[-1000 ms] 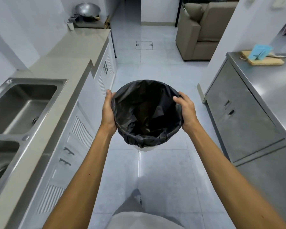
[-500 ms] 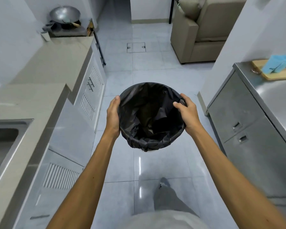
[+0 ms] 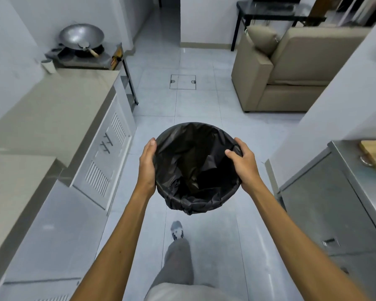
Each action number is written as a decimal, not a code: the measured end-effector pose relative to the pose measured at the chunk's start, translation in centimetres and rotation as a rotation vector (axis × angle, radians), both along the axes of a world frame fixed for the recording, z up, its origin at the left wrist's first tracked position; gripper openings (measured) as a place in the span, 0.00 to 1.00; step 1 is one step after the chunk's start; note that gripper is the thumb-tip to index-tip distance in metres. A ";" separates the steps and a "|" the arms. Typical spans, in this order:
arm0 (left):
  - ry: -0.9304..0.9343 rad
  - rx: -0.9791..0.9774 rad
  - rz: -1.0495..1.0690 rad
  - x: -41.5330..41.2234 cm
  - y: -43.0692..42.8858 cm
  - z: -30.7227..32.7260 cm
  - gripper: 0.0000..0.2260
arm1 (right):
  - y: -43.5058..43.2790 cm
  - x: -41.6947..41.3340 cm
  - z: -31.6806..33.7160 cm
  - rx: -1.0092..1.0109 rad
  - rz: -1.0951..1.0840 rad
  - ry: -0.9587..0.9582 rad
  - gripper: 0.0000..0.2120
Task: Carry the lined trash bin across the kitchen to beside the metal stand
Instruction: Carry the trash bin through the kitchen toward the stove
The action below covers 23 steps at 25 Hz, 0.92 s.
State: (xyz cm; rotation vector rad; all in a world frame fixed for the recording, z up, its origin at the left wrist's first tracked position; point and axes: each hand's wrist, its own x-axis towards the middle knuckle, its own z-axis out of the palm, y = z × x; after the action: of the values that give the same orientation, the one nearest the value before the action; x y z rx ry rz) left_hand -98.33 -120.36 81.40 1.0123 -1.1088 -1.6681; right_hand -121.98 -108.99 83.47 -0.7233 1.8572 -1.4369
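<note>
A round trash bin (image 3: 195,170) lined with a black plastic bag hangs in the air above the tiled floor, in the middle of the aisle. My left hand (image 3: 147,165) grips its left rim. On the right rim sits my right hand (image 3: 243,165), thumb hooked over the bag's edge. The bag looks empty inside. The metal stand (image 3: 129,86) stands ahead on the left at the far end of the counter, with a wok (image 3: 81,36) on a burner on top.
A long grey counter (image 3: 52,111) with white louvred cabinets runs along the left. A steel cabinet (image 3: 334,205) with a wooden board (image 3: 373,156) is on the right. A beige sofa (image 3: 287,68) stands beyond. My leg and shoe (image 3: 176,230) step forward on the floor.
I have walked forward along the aisle with the bin in both hands. The sink has dropped out of view, and the stand with the wok is nearer.
</note>
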 end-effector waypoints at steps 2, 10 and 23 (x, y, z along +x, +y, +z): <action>0.008 0.005 0.000 -2.7 -5.5 -0.6 0.26 | -5.3 -2.5 -0.6 -0.010 -0.011 0.000 0.28; 0.031 0.005 -0.141 -13.3 -28.2 0.9 0.28 | -25.6 -12.4 0.4 -0.013 -0.107 -0.057 0.28; -0.029 0.065 -0.034 -35.2 -61.2 0.0 0.34 | -59.9 -35.1 -0.3 -0.029 -0.070 -0.149 0.27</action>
State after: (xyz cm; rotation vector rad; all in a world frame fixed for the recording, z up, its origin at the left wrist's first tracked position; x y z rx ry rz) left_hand -133.50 -181.52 81.45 1.0668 -1.1025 -1.7311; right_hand -157.12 -168.91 83.21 -0.5543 1.7656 -1.5218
